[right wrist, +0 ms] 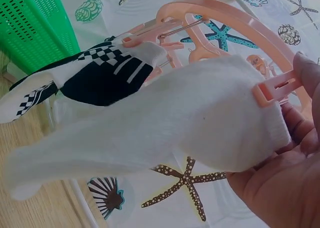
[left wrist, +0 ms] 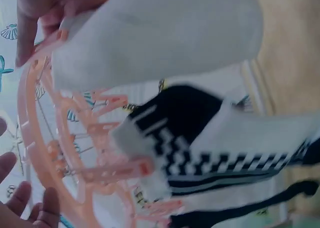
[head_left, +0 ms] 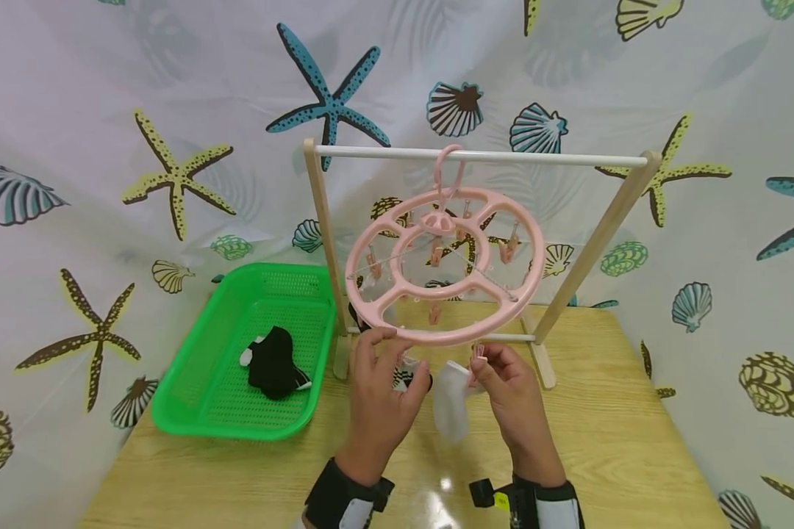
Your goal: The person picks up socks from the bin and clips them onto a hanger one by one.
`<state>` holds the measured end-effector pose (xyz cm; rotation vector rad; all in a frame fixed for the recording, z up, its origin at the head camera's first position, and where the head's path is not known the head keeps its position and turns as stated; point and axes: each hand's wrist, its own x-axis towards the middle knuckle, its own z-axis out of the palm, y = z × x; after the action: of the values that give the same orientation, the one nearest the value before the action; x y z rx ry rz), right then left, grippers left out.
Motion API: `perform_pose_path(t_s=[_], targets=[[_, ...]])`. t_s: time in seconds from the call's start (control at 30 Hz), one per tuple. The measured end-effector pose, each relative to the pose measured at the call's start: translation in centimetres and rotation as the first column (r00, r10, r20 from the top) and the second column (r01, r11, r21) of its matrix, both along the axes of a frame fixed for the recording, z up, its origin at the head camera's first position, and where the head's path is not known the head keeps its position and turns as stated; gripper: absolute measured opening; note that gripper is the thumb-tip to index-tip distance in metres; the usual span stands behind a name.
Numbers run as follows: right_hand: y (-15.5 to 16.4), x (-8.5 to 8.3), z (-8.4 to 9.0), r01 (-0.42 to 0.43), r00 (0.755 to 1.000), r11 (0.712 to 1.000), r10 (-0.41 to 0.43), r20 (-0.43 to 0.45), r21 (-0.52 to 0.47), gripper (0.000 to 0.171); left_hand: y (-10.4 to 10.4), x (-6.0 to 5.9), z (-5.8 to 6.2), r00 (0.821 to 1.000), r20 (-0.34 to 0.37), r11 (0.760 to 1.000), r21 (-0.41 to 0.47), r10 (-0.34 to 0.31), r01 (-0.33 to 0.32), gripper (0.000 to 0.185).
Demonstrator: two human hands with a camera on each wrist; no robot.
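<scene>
Right hand (head_left: 512, 389): fingers pinch a pink clip (right wrist: 274, 88) at the cuff of the white sock (right wrist: 165, 133), just under the front rim of the hanger.
Left hand (head_left: 377, 393): fingertips touch the rim of the round pink clip hanger (head_left: 445, 264); whether they grasp it cannot be told.
White sock: hangs below the rim, between the hands.
Checkered sock (right wrist: 100, 73): clipped just beside it, to the left.
Handling advice: seat the cuff deep in the clip, steady the ring against swing, keep the neighbouring sock clear.
Hanger: hooked on the wooden rack (head_left: 609, 220).
Green basket (head_left: 198, 382): left of the rack, holds a black sock (head_left: 274, 364).
</scene>
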<state>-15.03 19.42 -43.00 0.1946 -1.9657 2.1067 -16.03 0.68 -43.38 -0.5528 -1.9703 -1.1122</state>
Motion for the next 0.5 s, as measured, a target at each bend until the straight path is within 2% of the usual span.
perform_pose_path(t_s=[0.07,0.13,0.27,0.33,0.5], targets=[[0.1,-0.2,0.1,0.009,1.0,1.0,-0.009,0.016,0.008,0.018,-0.3,-0.6,0.7,0.999,0.024,0.998,-0.061,0.022,-0.021,0.036],[0.2,-0.4,0.2,0.022,0.999,0.999,-0.023,0.037,0.028,0.019,-0.4,-0.9,1.1,0.995,0.09,0.991,-0.128,0.052,-0.041,0.046],[0.4,-1.0,0.5,0.046,0.996,0.994,-0.053,0.071,0.101,0.02,-0.1,-1.2,1.3,0.966,0.236,0.972,-0.227,0.111,-0.056,0.057],[0.5,-1.4,0.5,0.047,0.996,0.99,-0.057,0.073,0.135,0.021,0.0,-1.3,1.2,0.954,0.274,0.97,-0.237,0.123,-0.057,0.055],[1.0,-2.1,0.3,0.034,0.995,0.988,-0.047,0.087,0.148,0.026,0.4,-1.5,1.2,0.944,0.303,0.98,-0.185,0.128,-0.073,0.045]])
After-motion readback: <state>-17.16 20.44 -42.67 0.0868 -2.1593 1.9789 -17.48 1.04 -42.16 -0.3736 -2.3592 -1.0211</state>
